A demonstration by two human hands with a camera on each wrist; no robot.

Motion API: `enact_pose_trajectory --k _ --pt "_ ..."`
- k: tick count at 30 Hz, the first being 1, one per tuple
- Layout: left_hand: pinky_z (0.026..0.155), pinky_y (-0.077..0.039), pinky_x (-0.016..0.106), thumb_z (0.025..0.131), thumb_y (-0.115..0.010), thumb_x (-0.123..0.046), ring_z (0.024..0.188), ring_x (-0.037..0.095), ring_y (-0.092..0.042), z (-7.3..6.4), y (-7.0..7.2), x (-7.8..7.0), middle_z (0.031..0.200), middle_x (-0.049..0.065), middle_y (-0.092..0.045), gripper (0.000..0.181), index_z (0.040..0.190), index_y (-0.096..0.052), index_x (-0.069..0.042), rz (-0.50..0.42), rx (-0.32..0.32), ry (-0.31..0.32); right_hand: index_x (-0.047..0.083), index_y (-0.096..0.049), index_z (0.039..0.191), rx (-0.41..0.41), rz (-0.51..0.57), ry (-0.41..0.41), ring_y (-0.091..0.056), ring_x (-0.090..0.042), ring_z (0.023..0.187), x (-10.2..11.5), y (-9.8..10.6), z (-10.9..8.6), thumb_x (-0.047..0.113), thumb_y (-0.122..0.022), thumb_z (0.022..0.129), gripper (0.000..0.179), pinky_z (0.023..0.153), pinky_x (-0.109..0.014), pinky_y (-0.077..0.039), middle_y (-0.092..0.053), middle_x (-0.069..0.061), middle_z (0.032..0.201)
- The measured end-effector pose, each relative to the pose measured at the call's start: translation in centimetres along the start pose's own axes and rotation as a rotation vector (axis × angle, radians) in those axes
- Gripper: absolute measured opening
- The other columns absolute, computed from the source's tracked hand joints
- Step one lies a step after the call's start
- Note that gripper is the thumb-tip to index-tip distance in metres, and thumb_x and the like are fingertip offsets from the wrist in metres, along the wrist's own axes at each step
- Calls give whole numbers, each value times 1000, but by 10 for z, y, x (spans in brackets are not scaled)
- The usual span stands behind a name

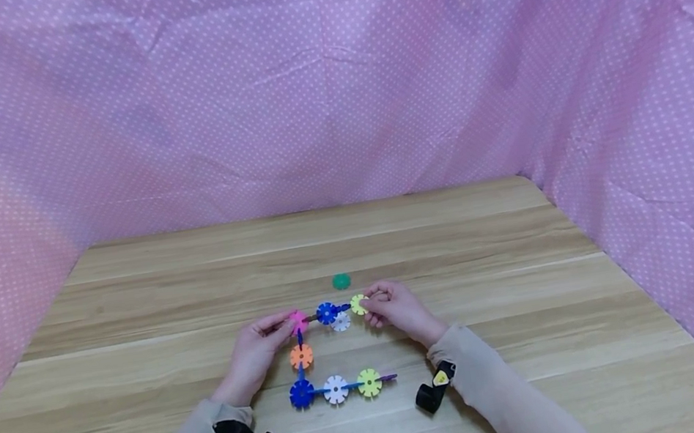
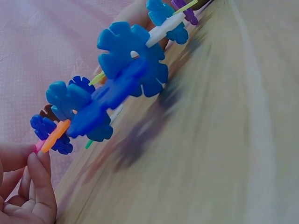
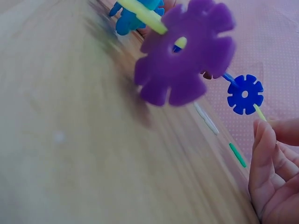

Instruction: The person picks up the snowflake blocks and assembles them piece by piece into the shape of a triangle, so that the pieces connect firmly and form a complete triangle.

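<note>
A chain of notched plastic snowflake discs joined edge to edge forms a C shape in the head view. My left hand (image 1: 254, 349) pinches the pink disc (image 1: 298, 321) at its upper left corner. Between thumb and fingers of my right hand (image 1: 402, 311) is the yellow disc (image 1: 358, 304) ending the upper arm. A blue disc (image 1: 326, 313) sits along that arm. Down the side comes an orange disc (image 1: 301, 356), then a dark blue corner disc (image 1: 302, 394). The lower arm holds a white disc (image 1: 336, 390), a second yellow disc (image 1: 369, 383) and a purple disc (image 3: 187, 60) standing on edge.
A loose green disc (image 1: 341, 281) lies on the wooden table (image 1: 490, 241) beyond the chain. Another white disc (image 1: 340, 322) lies just under the upper arm. Pink dotted cloth (image 1: 331, 100) hangs behind and along the table's sides.
</note>
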State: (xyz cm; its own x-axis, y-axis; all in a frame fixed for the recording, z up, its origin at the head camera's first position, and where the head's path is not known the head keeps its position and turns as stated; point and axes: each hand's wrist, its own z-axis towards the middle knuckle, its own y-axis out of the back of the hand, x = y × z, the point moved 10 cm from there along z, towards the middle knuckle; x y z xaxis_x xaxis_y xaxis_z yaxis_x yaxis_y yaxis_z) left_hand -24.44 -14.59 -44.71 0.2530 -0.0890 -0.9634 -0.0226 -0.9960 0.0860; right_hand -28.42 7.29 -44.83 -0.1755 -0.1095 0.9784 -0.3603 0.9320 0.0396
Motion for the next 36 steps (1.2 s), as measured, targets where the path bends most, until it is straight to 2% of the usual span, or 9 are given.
enact_pose_trajectory --k 6,11,18,26,31,36 --pt "84 -51 16 89 -66 -15 102 5 -61 1 -1 3 123 9 -64 33 120 -63 -4 27 3 6 -7 -54 105 -20 0 -2 -57 -6 57 0 1 0 4 -58 91 18 55 -17 -51 -63 4 66" --pt "89 -50 19 88 -67 -22 111 13 -58 1 -1 4 122 6 -65 33 118 -66 -10 85 3 9 -8 -54 106 -27 -24 12 -58 -6 58 0 1 -1 5 -59 91 21 57 -18 -52 -65 2 67" --pt "84 -53 21 88 -67 -14 100 11 -63 2 -4 2 118 8 -67 30 116 -66 -8 67 -12 7 -9 -54 115 -41 -30 32 -59 -6 58 1 1 -2 2 -59 90 28 57 -17 -52 -67 -1 70" --pt "86 -54 23 86 -68 -12 101 13 -65 2 -7 0 115 9 -68 29 115 -67 -7 74 6 -10 -7 -62 108 -75 -96 63 -58 -7 56 5 1 -4 0 -60 89 20 55 -18 -51 -66 -1 66" --pt "81 -55 21 87 -66 -7 97 12 -66 2 -7 -1 114 11 -68 28 115 -66 -4 68 15 -20 -7 -62 108 -76 -95 64 -57 -7 56 7 -2 -6 0 -60 89 21 54 -18 -50 -66 -2 66" --pt "76 -55 19 86 -66 -6 89 9 -66 1 -4 -1 111 12 -69 27 113 -67 -2 67 -3 -1 -8 -62 107 -77 -90 55 -56 -8 56 7 -4 -7 -1 -61 88 20 54 -19 -50 -67 -7 69"
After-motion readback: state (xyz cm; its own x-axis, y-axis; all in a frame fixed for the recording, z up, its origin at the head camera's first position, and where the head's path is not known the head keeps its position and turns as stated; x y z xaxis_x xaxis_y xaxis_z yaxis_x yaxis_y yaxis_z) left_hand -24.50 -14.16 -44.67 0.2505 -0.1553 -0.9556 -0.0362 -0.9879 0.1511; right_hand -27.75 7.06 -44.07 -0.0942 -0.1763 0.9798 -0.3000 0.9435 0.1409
